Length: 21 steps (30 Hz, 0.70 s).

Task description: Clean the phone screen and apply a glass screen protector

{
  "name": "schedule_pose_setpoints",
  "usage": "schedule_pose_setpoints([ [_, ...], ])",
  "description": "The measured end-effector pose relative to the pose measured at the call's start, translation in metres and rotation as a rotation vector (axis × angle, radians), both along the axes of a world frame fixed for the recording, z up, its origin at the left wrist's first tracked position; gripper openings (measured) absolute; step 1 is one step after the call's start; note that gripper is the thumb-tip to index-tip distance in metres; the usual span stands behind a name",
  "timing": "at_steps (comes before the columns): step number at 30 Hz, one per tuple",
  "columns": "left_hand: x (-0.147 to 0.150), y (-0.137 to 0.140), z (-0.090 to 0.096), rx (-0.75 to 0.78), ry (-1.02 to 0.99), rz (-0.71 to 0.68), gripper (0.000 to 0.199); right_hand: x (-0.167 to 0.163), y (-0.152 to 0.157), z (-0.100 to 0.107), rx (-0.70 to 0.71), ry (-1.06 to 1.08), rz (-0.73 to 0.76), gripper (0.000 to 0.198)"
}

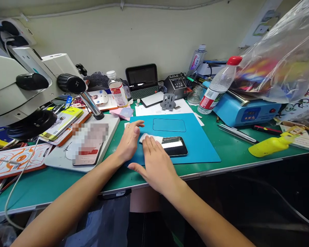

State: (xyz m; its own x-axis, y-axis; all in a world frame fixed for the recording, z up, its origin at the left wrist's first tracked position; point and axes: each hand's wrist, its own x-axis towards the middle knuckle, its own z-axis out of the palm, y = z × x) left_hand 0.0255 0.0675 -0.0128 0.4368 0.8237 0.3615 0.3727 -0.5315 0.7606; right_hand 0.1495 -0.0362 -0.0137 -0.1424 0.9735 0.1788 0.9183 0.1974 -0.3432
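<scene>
Phone [179, 146] lies partly under white cloth [158, 139], touched by the outstretched right hand [157, 164].

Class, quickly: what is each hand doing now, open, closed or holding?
Left hand: loosely open, no held thing visible.
Right hand: open, fingers flat on the white cloth beside the phone.

Phone [175, 147] on mat [202, 149] — microscope [5, 79] left, squeeze bottle [267, 148] right
</scene>
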Motion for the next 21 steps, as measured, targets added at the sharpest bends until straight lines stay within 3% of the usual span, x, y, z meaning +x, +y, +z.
schedule_pose_setpoints([
  [8, 0.0, 0.0, 0.001, 0.001, 0.047, -0.048, 0.069, 0.025, -0.042, 0.006, -0.007, -0.044, 0.204, 0.09],
  [21, 0.0, -0.001, 0.008, -0.004, 0.122, -0.081, 0.078, 0.106, -0.071, 0.002, 0.134, -0.207, 0.09, 0.073],
])
